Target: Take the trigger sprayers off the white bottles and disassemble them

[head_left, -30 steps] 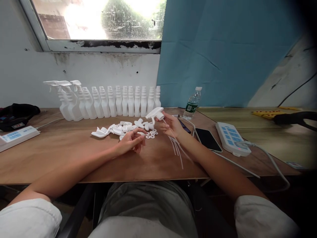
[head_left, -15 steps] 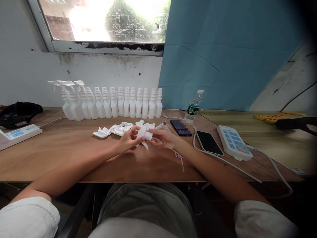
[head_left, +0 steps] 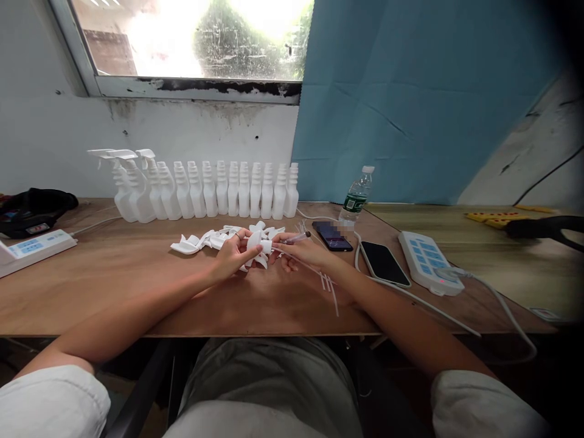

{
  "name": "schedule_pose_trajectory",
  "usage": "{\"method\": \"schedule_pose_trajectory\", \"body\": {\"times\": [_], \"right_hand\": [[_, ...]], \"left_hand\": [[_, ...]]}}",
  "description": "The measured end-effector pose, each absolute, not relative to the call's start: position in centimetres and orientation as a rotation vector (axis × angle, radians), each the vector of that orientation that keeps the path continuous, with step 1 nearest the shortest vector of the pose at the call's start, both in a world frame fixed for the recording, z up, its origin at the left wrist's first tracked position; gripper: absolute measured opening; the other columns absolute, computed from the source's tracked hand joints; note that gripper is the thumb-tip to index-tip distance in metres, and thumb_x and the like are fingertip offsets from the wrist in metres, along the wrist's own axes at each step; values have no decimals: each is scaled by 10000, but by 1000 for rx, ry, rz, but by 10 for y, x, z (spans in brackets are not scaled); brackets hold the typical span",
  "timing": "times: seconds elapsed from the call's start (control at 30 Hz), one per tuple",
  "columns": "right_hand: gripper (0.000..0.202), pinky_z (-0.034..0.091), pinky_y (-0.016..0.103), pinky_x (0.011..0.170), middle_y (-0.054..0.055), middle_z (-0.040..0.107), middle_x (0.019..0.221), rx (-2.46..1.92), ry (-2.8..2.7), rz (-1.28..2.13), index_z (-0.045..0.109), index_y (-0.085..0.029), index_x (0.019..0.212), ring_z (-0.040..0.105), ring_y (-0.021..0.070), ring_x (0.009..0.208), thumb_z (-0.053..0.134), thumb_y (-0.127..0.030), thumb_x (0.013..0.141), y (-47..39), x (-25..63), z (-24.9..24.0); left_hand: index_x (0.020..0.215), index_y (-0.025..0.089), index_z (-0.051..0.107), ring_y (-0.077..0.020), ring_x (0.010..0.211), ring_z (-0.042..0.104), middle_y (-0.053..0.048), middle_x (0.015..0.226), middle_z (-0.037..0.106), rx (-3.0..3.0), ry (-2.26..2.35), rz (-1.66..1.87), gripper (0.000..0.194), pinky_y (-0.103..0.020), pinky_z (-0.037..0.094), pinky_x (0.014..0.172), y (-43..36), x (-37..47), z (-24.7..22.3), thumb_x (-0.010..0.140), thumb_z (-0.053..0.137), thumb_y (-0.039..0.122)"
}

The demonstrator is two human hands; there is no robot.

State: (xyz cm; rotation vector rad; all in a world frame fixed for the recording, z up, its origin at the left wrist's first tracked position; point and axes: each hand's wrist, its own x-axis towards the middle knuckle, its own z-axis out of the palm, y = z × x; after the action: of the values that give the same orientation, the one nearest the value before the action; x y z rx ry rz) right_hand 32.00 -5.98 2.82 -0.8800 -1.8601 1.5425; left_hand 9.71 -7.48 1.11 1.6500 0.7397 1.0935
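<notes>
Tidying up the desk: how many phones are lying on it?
2: a phone with a lit screen beside the water bottle, and a dark-screened phone just right of it, near the white power strip.

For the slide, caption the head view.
Both hands, left hand and right hand, hold a white trigger sprayer head above a wooden table before a row of white bottles.

wooden desk [head_left: 114,274], stained white wall [head_left: 191,131], bright window [head_left: 196,36] above, blue cloth [head_left: 410,103] on the right.

A single head-worn camera looks forward and down across the wooden surface [head_left: 114,274], close above the wearer's lap, facing the window [head_left: 191,36] wall.
</notes>
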Motion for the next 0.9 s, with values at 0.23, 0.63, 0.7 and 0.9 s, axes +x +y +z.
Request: {"method": "schedule_pose_trajectory", "body": {"times": [0.23, 0.63, 0.7, 0.9], "right_hand": [[368, 327, 180, 393, 22, 643, 731, -912, -1953, 1261, 601, -162, 858, 488, 56, 448, 593, -530, 840, -72, 317, 37], [290, 386, 225, 592, 24, 617, 736, -844, -2294, 702, 666, -141, 882, 512, 115, 637, 538, -401, 877, -81, 313, 47], [282, 364, 221, 580, 18, 601, 725, -870, -2288, 639, 667, -135, 874, 486, 109, 623, 542, -388, 874, -83, 312, 47], [227, 317, 203, 532, -8, 567, 645, -893, -2233, 530, 646, -147, 805, 443, 89, 563, 545, -342, 860, -95, 308, 46]], "left_hand": [[1014, 167, 444, -155, 594, 660, -45, 806, 675, 1630, 786, 1096, 447, -228, 501, 502, -75, 98, 11, 790, 695, 461], [1001, 216, 328, -188, 668, 676, -11, 847, 644, 1469, 720, 1065, 501, -288, 544, 550, -83, 103, 11, 750, 725, 392], [993, 219, 317, -155, 619, 649, 7, 813, 626, 1486, 708, 1061, 480, -241, 505, 513, -86, 105, 11, 770, 709, 385], [1068, 230, 341, -68, 440, 464, 60, 649, 529, 1522, 625, 982, 413, -158, 296, 411, -95, 110, 10, 857, 625, 442]]}}
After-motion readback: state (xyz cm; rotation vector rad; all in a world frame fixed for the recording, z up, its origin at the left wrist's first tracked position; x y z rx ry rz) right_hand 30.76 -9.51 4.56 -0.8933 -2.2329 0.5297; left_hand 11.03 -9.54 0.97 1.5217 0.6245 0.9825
